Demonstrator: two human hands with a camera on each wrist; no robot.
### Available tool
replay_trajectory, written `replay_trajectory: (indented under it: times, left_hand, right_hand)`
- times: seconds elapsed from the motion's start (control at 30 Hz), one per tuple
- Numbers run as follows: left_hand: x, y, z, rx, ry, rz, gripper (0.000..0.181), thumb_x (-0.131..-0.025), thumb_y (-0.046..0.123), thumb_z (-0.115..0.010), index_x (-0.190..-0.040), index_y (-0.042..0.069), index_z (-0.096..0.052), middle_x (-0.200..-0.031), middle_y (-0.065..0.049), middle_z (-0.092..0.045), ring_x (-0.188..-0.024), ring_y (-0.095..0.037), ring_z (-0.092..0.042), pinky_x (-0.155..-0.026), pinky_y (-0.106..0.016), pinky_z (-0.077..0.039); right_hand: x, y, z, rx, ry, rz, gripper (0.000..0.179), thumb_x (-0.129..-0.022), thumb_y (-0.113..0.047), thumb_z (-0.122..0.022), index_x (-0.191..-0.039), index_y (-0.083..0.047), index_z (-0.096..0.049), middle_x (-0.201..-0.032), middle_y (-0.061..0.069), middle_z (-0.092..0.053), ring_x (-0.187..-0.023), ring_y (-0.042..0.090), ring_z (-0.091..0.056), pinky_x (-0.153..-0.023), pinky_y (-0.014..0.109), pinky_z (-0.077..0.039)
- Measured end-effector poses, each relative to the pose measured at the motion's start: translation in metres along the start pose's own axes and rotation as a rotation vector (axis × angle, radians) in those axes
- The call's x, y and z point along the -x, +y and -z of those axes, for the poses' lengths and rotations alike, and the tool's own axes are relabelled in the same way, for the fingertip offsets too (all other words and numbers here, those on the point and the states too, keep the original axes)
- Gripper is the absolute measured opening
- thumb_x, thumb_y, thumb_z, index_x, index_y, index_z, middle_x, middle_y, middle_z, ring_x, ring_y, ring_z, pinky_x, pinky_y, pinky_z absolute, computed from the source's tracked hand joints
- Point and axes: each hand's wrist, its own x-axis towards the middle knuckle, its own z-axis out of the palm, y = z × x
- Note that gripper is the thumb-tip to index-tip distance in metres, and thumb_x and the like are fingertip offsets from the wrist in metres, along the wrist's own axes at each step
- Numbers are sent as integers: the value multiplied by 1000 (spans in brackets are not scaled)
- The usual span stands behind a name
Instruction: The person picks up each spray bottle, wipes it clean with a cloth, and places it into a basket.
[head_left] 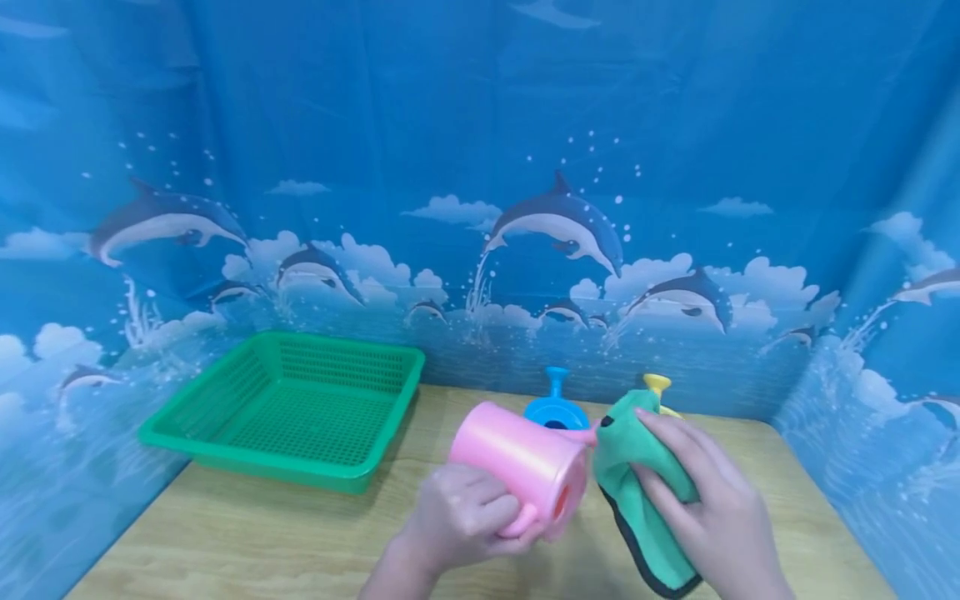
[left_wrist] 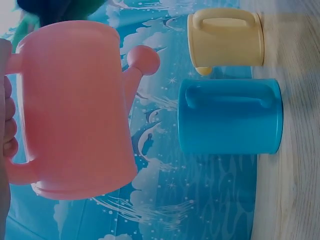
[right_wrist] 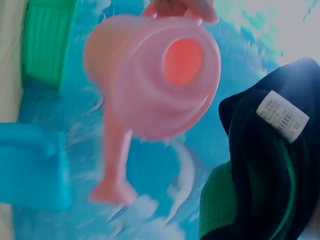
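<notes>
A pink toy watering can [head_left: 510, 450] is held tilted above the table, its handle gripped by my left hand [head_left: 465, 508]. Its round top opening shows in the right wrist view, and its spout with a flared rose [right_wrist: 114, 192] points away from the handle. To the right, my right hand [head_left: 712, 500] grips a folded green cloth [head_left: 637, 467] with a black edge; a white label [right_wrist: 283, 116] hangs on it. Cloth and can are apart in the right wrist view. Behind them stand a blue watering can [left_wrist: 230, 120] and a yellow one [left_wrist: 227, 42], mostly hidden by the cloth in the head view.
A green plastic basket [head_left: 360, 477] with a mesh bottom stands at the table's back left. The wooden table [head_left: 300, 533] is enclosed by a blue curtain [head_left: 450, 100] printed with dolphins, right behind the blue and yellow cans.
</notes>
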Motion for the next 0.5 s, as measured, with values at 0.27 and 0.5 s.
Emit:
replay_trajectory:
  times: [0.27, 0.5]
  left_hand:
    - [4, 2, -3, -5, -64, 11, 42, -91, 35, -53, -52, 24, -42, -47, 15, -40, -44, 3, -31, -49, -5, -22]
    - [-8, 3, 0, -26, -31, -22, 41, -90, 34, -54, -51, 26, -43, -47, 18, -39, -42, 5, -31, -47, -5, -20]
  right_hand:
    - [-32, -37, 1, 140, -58, 222, 49, -100, -54, -35, -126, -24, -63, -110, 5, -67, -94, 26, -66, -69, 43, -56]
    - [-36, -48, -10, 208, -202, 299, 43, -87, -45, -67, -128, -32, -61, -107, 3, -66, -87, 21, -65, -57, 34, -54]
